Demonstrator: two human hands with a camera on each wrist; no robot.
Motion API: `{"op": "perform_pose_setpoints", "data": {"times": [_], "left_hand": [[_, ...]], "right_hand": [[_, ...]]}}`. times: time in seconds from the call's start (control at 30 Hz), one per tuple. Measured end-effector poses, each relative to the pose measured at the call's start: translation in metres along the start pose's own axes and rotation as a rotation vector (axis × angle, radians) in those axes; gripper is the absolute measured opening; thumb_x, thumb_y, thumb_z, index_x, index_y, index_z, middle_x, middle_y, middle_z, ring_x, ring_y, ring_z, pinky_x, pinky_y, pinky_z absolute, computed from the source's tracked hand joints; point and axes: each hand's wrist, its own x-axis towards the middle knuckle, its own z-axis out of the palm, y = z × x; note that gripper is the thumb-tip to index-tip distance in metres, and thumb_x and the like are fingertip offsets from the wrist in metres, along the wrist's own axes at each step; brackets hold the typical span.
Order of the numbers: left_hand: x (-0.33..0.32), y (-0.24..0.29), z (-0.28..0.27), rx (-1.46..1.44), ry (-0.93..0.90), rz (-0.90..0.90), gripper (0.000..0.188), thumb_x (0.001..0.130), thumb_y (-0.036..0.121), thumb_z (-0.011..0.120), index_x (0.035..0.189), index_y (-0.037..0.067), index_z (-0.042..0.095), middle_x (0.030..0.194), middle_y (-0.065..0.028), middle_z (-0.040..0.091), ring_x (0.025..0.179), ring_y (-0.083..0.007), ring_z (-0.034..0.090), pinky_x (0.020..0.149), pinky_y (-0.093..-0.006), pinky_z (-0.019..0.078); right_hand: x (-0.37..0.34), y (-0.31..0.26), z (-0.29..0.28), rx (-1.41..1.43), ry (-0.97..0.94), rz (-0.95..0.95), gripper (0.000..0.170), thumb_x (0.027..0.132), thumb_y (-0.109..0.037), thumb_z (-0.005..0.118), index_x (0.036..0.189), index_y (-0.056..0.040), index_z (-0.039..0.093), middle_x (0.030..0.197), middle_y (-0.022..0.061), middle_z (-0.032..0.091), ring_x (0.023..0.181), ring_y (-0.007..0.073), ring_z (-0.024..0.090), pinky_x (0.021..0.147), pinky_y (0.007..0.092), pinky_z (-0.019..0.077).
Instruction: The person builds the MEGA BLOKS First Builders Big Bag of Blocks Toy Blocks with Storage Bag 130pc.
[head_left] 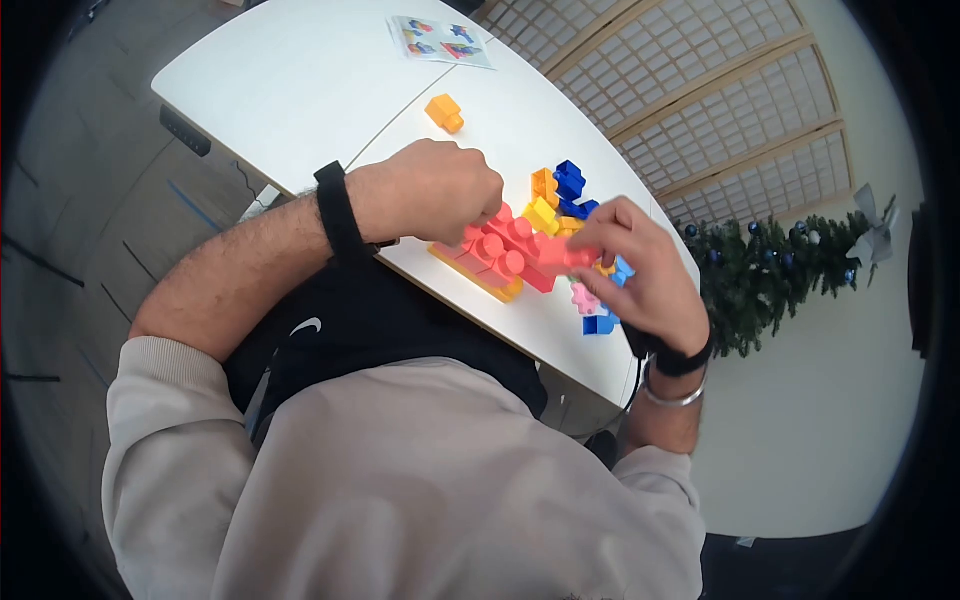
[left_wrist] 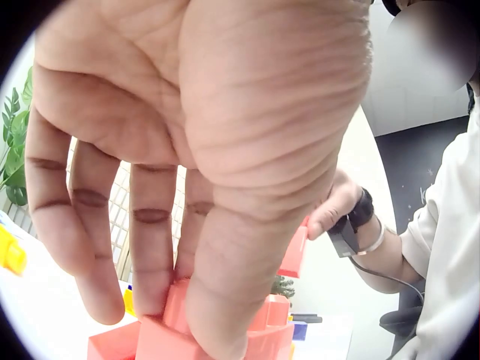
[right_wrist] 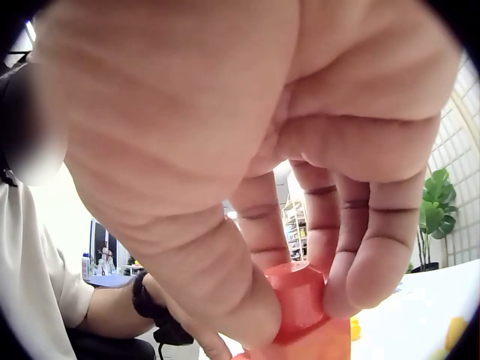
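Though blurry overhead, wrist-clear red block [right_wrist: 300, 300] in right hand [head_left: 650, 268].

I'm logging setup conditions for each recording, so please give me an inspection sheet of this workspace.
Surface: white table, visible seam
Job's things: joined red bricks with yellow-orange pieces beneath
Clutter: loose blue bricks among other colors; lone orange brick; picture sheet
Grippers: left hand grips the joined bricks; right hand pinches a red piece
Cables: black cable by right wrist
Surroundings: lattice screen, decorated tree
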Motion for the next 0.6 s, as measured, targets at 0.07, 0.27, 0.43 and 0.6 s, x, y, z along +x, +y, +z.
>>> {"op": "perform_pose_setpoints", "data": {"times": [0.07, 0.27, 0.43, 0.6], "left_hand": [[0.001, 0.002, -0.003, 0.002, -0.041, -0.047, 0.016, 0.079, 0.014, 0.082, 0.094, 0.009, 0.082, 0.088, -0.0121, 0.078, 0.086, -0.0347, 0.077, 0.076, -0.0454, 0.0606], [0.004, 0.0, 0.001, -0.038, -0.043, -0.023, 0.018, 0.079, 0.011, 0.087, 0.096, 0.009, 0.083, 0.094, -0.0092, 0.08, 0.094, -0.0309, 0.077, 0.082, -0.0429, 0.0596], [0.002, 0.0, 0.005, -0.047, 0.028, 0.032, 0.025, 0.078, 0.009, 0.091, 0.102, 0.009, 0.085, 0.104, -0.0086, 0.075, 0.093, -0.029, 0.075, 0.083, -0.0411, 0.0593], [0.005, 0.011, 0.017, -0.029, 0.098, 0.085, 0.027, 0.077, 0.01, 0.093, 0.104, 0.01, 0.086, 0.117, -0.0082, 0.067, 0.095, -0.0285, 0.072, 0.084, -0.04, 0.0593]], "right_hand": [[-0.021, 0.002, 0.012, -0.035, 0.028, 0.009, 0.023, 0.087, -0.003, 0.084, 0.107, -0.0037, 0.074, 0.103, 0.0107, 0.064, 0.091, 0.0259, 0.071, 0.082, 0.0365, 0.0593], [-0.031, 0.023, 0.079, 0.069, 0.116, 0.083, 0.028, 0.087, -0.005, 0.088, 0.106, -0.003, 0.068, 0.099, 0.0082, 0.066, 0.086, 0.0216, 0.072, 0.075, 0.0338, 0.0595], [-0.042, 0.027, 0.104, 0.04, 0.307, -0.01, 0.017, 0.087, -0.003, 0.082, 0.096, 0.0005, 0.069, 0.099, 0.0124, 0.063, 0.088, 0.0296, 0.069, 0.075, 0.0401, 0.0564], [-0.054, 0.026, 0.093, 0.028, 0.325, 0.099, 0.01, 0.087, -0.004, 0.081, 0.087, -0.0001, 0.072, 0.097, 0.0109, 0.061, 0.087, 0.0287, 0.069, 0.075, 0.0403, 0.0563]]}}
